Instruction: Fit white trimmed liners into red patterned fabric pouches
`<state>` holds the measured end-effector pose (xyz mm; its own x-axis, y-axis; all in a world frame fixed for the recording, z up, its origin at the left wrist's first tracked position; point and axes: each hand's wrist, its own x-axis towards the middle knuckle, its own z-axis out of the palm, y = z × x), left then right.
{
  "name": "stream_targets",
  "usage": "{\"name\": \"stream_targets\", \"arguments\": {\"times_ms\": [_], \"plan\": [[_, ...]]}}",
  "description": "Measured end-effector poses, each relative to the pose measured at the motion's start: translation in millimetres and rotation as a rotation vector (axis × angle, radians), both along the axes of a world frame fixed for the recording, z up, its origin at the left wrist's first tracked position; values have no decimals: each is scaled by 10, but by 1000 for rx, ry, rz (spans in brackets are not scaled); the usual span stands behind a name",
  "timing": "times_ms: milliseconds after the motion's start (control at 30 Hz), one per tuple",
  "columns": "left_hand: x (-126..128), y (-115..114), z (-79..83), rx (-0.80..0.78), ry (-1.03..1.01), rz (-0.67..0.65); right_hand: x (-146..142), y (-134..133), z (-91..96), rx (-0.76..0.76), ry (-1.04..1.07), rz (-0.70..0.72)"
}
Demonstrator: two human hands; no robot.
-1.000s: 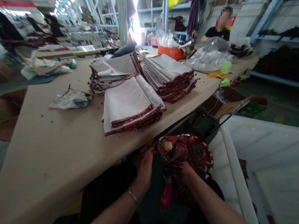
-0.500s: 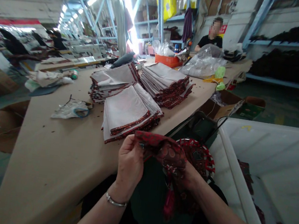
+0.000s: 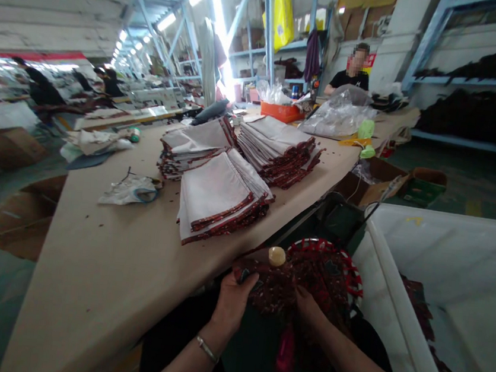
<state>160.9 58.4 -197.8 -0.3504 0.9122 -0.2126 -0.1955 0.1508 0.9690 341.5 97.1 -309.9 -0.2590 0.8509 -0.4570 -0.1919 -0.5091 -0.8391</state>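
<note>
A dark red patterned cloth [image 3: 269, 293] is stretched between my two hands, just off the table's near edge. My left hand [image 3: 231, 300] is closed on its left end, thumb on top, and a small dark item shows by the thumb. My right hand [image 3: 310, 312] pinches the cloth further right; its fingertips are partly hidden in the fabric. A round, pale yellow object [image 3: 276, 256] shows at the cloth's upper edge; I cannot tell its kind. Below the right hand hangs a pink tassel-like piece [image 3: 286, 351]. Behind the cloth is a round red-and-white rim [image 3: 356, 276] with more patterned fabric inside.
Stacks of folded pale cloths with red edges [image 3: 216, 191] lie on the brown table [image 3: 130, 274]. A crumpled white cloth [image 3: 131, 190] is left of them. At right stands a white bin [image 3: 389, 285] holding dark red fabric. A person [image 3: 352, 78] sits at the far end.
Both hands have lowered with the cloth, and the left has moved right. The cloth now shows a different side, and the round yellow object has come into view. The camera view has shifted slightly.
</note>
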Motion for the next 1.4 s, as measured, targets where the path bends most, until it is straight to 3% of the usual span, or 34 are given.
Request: {"name": "stream_targets", "arguments": {"times_ms": [100, 233, 300, 367, 433, 500, 567, 633, 733, 867, 933, 967, 1067, 1200, 1300, 1400], "plan": [[-165, -21, 326, 116, 180, -41, 96, 152, 349, 196, 4, 47], [-176, -12, 1008, 325, 384, -55, 24, 338, 1052, 529, 71, 306], [-165, 26, 1296, 391, 411, -44, -34, 390, 1460, 641, 24, 227], [-233, 59, 1473, 457, 418, -13, -28, 427, 1873, 682, -32, 55], [-403, 85, 1532, 517, 460, 58, 57, 475, 2237, 654, -44, -58], [-644, 116, 1499, 521, 590, 142, 193, 545, 2465, 584, -47, -96], [-887, 163, 1411, 480, 805, 183, 336, 623, 2470, 460, -72, -113], [-1073, 224, 1299, 456, 1022, 147, 461, 679, 2215, 306, -154, -109], [-1210, 327, 1146, 463, 1231, 64, 627, 683, 1454, 222, -396, -90], [-1233, 443, 1052, 417, 1401, -5, 846, 602, 382, 329, -753, -78], [-1230, 477, 1064, 375, 1481, -57, 933, 593, 87, 348, -849, -95], [-1229, 487, 1081, 354, 1526, -90, 962, 604, 27, 372, -878, -92], [-1218, 492, 1153, 287, 1696, -179, 951, 662, 183, 482, -856, -88], [-1185, 483, 1242, 188, 1890, -294, 684, 669, 892, 671, -756, -172], [-1158, 496, 1293, 151, 1959, -338, 315, 600, 1505, 1018, -659, -150], [-1129, 520, 1362, 130, 1928, -229, -177, 559, 2047, 1481, -582, -8]]}}
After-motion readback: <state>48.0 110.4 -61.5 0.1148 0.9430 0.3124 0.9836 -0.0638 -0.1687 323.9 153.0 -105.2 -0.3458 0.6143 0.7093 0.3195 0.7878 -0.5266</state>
